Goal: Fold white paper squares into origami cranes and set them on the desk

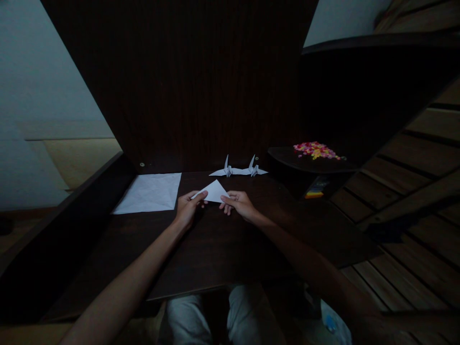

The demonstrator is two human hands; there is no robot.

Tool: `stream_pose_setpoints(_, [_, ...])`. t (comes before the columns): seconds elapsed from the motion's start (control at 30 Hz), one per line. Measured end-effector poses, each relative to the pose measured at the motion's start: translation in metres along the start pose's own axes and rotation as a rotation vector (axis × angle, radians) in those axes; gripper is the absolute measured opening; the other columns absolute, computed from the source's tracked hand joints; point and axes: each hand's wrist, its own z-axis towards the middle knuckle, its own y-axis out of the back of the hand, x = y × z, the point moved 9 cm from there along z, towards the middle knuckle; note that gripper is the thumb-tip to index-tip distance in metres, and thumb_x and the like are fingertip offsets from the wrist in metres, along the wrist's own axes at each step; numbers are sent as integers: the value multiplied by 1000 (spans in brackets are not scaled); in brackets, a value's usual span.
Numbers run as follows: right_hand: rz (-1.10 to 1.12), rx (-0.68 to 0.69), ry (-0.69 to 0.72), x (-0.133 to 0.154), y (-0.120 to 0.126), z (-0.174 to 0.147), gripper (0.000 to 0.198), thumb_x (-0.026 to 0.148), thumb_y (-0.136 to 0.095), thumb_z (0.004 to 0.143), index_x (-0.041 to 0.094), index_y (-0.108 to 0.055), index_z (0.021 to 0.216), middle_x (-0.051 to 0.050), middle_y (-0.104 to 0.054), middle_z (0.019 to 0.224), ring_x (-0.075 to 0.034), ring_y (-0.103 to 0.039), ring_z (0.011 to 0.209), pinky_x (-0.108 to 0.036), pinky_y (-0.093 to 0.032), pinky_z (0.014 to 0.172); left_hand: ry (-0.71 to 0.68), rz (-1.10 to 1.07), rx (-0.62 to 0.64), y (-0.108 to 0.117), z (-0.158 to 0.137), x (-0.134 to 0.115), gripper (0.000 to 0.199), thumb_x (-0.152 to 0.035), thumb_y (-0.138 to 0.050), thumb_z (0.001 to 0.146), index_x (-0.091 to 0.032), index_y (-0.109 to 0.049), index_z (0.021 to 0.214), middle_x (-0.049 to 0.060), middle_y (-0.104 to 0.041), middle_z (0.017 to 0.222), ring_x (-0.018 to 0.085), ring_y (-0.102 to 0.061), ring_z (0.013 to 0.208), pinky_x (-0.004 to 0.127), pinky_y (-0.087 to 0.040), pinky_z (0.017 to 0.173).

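Observation:
Between my two hands is a white folded sheet of paper point(214, 191), pointed at the top like a triangle. My left hand point(187, 206) pinches its left corner, thumb on top and fingers beneath. The right corner is gripped the same way by my right hand point(239, 203). Just beyond, two white folded paper cranes point(241, 171) stand side by side against the back panel. To the left of my left hand lies a larger creased white sheet point(151, 193), flat on the dark desk point(215, 258).
On a rounded shelf point(287, 160) at the right sits a pile of small pink, red and yellow pieces point(316, 150). Beneath it is a yellow-orange item point(314, 194). A raised side board point(72, 211) edges the desk at left. Wooden slats point(413, 268) lie at far right.

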Motion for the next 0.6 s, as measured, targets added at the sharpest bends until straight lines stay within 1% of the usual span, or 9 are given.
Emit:
stream_pose_setpoints(0.07, [43,-121,45,3,14,2,38,47,-75,64,12,-61,72,-5,-68,62,-9,-57,44,-19,-43,39,9,26,24,-1,0,1,26,-36,-80,58,-13,-70,65,4,-64,59,12,-55,53,23,-40,51])
stream_pose_setpoints(0.13, [100,-212,87,7,25,2,36,45,-76,63,13,-60,73,-4,-67,61,-9,-56,45,-19,-43,40,35,51,61,-5,-1,4,27,-37,-80,58,-13,-71,67,4,-65,61,13,-56,54,23,-41,51])
stream_pose_setpoints(0.2, [138,-263,117,10,31,1,35,42,-77,61,14,-59,73,-1,-65,60,-8,-54,44,-19,-41,39,61,76,115,-11,-3,8,28,-37,-80,59,-13,-71,69,4,-66,60,14,-57,53,24,-42,52])
stream_pose_setpoints(0.27, [130,-291,129,12,32,0,35,41,-78,59,15,-59,71,1,-62,57,-7,-48,41,-18,-36,36,74,94,170,-17,-6,11,28,-37,-79,59,-14,-71,72,3,-66,59,14,-57,53,25,-43,54])
stream_pose_setpoints(0.33, [86,-287,115,12,28,-1,35,41,-79,57,14,-59,67,2,-59,54,-5,-43,37,-18,-30,33,71,106,220,-22,-9,12,29,-37,-80,59,-14,-70,75,3,-67,60,15,-59,54,26,-45,57])
stream_pose_setpoints(0.43, [-13,-203,77,8,13,-3,36,44,-78,57,13,-60,63,2,-57,51,-4,-39,36,-18,-25,33,48,133,275,-29,-13,9,31,-39,-79,60,-14,-70,77,4,-70,66,16,-61,58,26,-46,59])
stream_pose_setpoints(0.53, [-105,-122,70,5,1,-4,39,48,-74,61,13,-60,57,2,-54,47,-4,-37,36,-19,-23,35,38,171,318,-32,-15,8,32,-44,-76,63,-14,-69,72,5,-69,67,17,-61,58,26,-45,57])
stream_pose_setpoints(0.6, [-146,-112,82,6,-1,-4,43,52,-69,66,14,-57,51,2,-50,41,-4,-35,34,-19,-22,35,38,189,339,-33,-16,8,34,-47,-74,65,-14,-69,70,5,-69,65,17,-61,58,26,-45,56])
